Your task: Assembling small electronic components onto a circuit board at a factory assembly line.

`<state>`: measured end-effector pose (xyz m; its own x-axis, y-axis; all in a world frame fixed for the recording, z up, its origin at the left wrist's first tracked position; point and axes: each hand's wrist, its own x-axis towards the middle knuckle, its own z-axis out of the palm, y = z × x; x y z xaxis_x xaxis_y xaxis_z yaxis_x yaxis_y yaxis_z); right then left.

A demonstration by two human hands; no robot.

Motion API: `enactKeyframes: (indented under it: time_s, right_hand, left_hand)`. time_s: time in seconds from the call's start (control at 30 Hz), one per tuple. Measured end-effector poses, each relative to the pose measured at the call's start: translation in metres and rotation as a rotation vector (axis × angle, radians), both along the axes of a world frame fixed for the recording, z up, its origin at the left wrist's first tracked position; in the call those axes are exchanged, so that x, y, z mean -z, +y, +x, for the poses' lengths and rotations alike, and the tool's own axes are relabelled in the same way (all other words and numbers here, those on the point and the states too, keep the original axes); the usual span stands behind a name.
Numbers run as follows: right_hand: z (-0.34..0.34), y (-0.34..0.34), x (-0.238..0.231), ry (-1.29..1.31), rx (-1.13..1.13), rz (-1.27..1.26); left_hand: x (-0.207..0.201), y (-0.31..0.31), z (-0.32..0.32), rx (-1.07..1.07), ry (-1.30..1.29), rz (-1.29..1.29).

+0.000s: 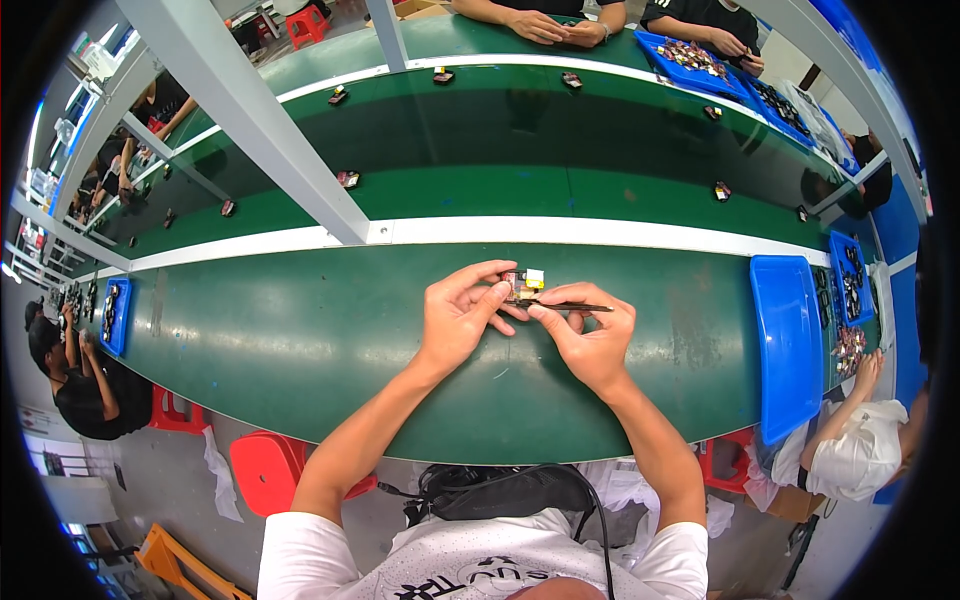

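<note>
Left hand [455, 318]: grip pinches small part [523, 281]. Right hand [588, 335]: grip pinches thin tool [580, 307], tip at part, above table [300, 330].

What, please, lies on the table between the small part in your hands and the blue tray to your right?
Only bare green table, in the head view. A thin dark tool in the right hand points from the small part toward the blue tray.

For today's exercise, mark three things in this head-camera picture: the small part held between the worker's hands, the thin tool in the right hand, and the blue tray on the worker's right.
small part [522, 283], head view, on its body above the fingertips.
thin tool [590, 307], head view, on the dark shaft past the right thumb.
blue tray [785, 340], head view, on its bare floor.
</note>
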<state>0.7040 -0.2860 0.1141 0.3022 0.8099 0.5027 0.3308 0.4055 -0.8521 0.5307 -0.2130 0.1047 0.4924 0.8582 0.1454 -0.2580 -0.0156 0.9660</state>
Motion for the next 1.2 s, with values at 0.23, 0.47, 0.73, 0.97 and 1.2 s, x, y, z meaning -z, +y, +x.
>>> enactKeyframes:
  time_s: [0.23, 0.47, 0.73, 0.97, 1.2]
  right_hand:
    - [0.0026, -0.0010, 0.0009, -0.055, -0.014, 0.035]
    - [-0.0001, -0.0005, -0.0008, -0.154, -0.018, 0.142]
    - [0.0003, -0.0009, -0.0033, -0.181, 0.001, 0.160]
    - [0.0025, 0.0005, -0.0005, -0.227, -0.002, 0.149]
    - [-0.0050, -0.0002, -0.0014, -0.264, -0.003, 0.118]
  left_hand:
    - [0.0007, -0.0027, 0.0022, -0.001, -0.003, -0.009]
    - [0.0013, -0.0026, 0.0013, 0.000, -0.017, -0.027]
    - [-0.0004, -0.0032, 0.0034, -0.002, -0.018, -0.024]
    - [0.0052, -0.0014, 0.0050, 0.024, -0.008, -0.096]
    - [0.0011, -0.0007, 0.0000, 0.048, 0.118, -0.098]
